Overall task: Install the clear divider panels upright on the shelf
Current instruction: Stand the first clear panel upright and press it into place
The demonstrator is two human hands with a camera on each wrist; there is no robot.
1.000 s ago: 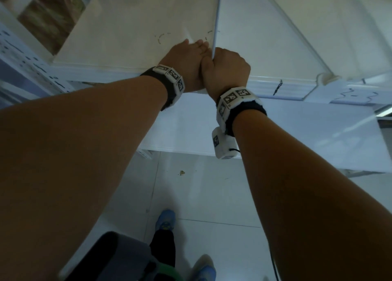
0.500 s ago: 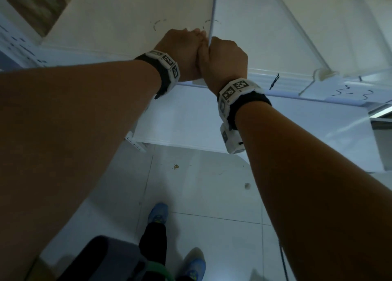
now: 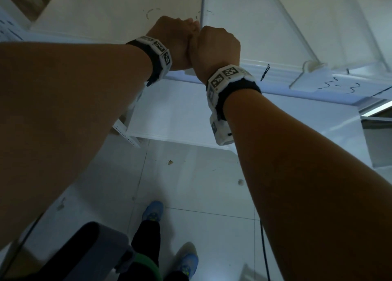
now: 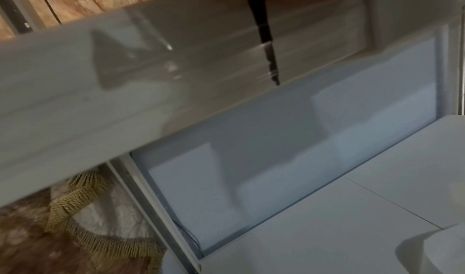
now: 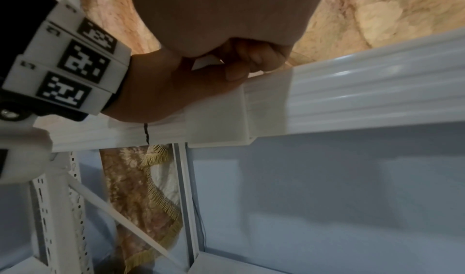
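**Seating the clear divider at the shelf's front rail**

Head view: The person is holding the left hand [image 3: 174, 45] and the right hand [image 3: 216, 47] knuckle to knuckle at the front lip of the white shelf [image 3: 101, 17]. The clear divider panel [image 3: 202, 5] is standing on edge right at the fingers, its long axis running straight away from the hands toward the back of the shelf. Both hands are equally near its front end. The fingers are curling under and are hidden behind the knuckles here. A second clear panel [image 3: 297, 26] is standing to the right, ending in a white clip [image 3: 314, 65].

Left wrist view: The camera is showing only the glossy, ribbed front rail [image 4: 125, 83], blurred, and the pale lower shelf; the left fingers are not appearing, so their pose cannot be told.

Right wrist view: The right fingers [image 5: 254, 59] are curling tightly together and pinching a thin pale edge just above the rail, beside a smooth white plastic bracket [image 5: 219, 119] clipped over it. In judgement, the next move is calling for a downward press along the panel's line.
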